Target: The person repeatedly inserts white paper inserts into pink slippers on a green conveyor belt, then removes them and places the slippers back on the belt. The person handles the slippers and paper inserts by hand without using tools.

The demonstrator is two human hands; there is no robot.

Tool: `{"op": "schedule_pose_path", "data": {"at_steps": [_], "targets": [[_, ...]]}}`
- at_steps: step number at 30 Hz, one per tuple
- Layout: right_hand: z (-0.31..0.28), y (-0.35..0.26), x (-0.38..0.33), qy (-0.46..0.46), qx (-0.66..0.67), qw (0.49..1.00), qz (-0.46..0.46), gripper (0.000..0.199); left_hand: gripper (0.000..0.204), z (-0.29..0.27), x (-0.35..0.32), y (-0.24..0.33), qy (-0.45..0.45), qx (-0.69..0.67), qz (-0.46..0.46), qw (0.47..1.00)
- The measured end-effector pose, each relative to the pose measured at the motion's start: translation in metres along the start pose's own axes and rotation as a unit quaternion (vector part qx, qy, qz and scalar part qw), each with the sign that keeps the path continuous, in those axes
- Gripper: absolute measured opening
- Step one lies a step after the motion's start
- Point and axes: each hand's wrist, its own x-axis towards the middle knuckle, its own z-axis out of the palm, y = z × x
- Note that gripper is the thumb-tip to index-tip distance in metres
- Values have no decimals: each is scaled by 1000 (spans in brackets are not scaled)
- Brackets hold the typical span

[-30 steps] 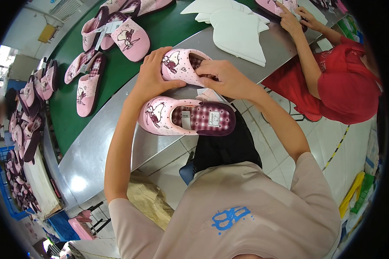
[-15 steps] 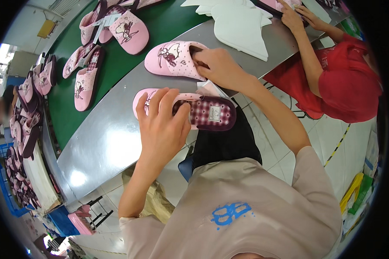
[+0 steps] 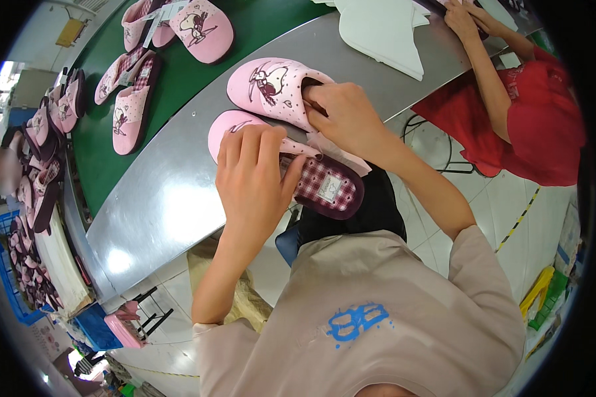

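while your left hand (image 3: 251, 178) lies over the upper of the near slipper (image 3: 328, 188), its fingers are bent side by side with the thumb set apart by the opening; you cannot tell from here whether they pinch the cloth. your right hand (image 3: 347, 116) has its fingers tucked in the opening of the far slipper (image 3: 271, 86), tips hidden, so their grip cannot be told either. both slippers are at the edge of the grey metal bench (image 3: 159, 205), the near one's heel jutting past it above your lap.

your hands block part of the near upper and the far opening. a pale pink slip (image 3: 341, 152) shows between your right wrist and the near slipper. beyond are white sheets (image 3: 381, 36), a green surface (image 3: 265, 20) with other slippers (image 3: 202, 30), and, to your right, a co-worker in red (image 3: 546, 126).

both slippers are pink, dotted near the opening; the far one shows a dark dog print, the near one a checked insole with a white label and a dark plum rim.

count two slippers at your hands, at least five on the green; the sheets overlap too much to count.
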Motion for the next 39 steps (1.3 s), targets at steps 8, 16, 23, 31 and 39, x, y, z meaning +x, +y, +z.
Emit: {"op": "schedule_pose_path", "data": {"at_steps": [8, 16, 23, 31, 39], "targets": [[6, -7, -19, 38, 22, 999, -4, 14, 34, -2, 7, -9, -43, -62, -6, 997], [-14, -29, -43, -60, 14, 997, -43, 39, 27, 28, 1, -14, 76, -82, -33, 993], [9, -31, -22, 11, -113, 992, -61, 39, 39, -2, -7, -14, 119, -200, -46, 972], [-136, 15, 189, 154, -244, 952, -99, 24, 42, -77, -16, -70, 180, -142, -100, 968], [-100, 79, 143, 261, -177, 934, -167, 29, 60, -34, 83, -140, 91, -58, -93, 990]]}}
